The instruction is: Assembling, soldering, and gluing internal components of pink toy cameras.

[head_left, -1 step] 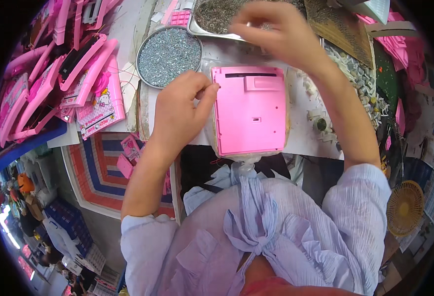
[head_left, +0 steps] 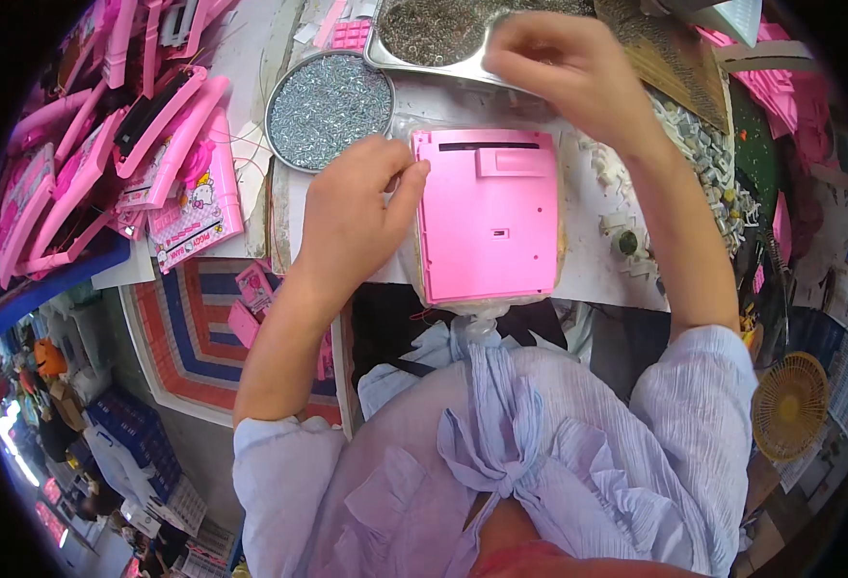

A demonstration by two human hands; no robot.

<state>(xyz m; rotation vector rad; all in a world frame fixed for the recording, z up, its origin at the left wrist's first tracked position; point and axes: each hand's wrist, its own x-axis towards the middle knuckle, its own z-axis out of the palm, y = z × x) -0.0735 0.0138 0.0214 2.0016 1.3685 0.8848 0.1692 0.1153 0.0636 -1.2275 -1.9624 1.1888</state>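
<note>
A flat pink plastic case panel (head_left: 487, 217) lies face down on the white worktable (head_left: 588, 265) in front of me. My left hand (head_left: 352, 217) rests at its left edge, thumb and fingertips pinched on the upper left corner. My right hand (head_left: 564, 72) hovers beyond the panel's top right corner, at the rim of a rectangular metal tray (head_left: 434, 29) filled with small dark screws. Its fingers are pinched together, and I cannot tell whether they hold anything. A round tin of silvery screws (head_left: 328, 96) sits just left of the panel's top.
Pink toy shells and printed pink panels (head_left: 106, 144) are piled at the left. Small grey parts (head_left: 703, 144) lie scattered at the right by a brown board (head_left: 665, 58). A striped mat (head_left: 193, 328) and a small yellow fan (head_left: 790, 405) sit lower down.
</note>
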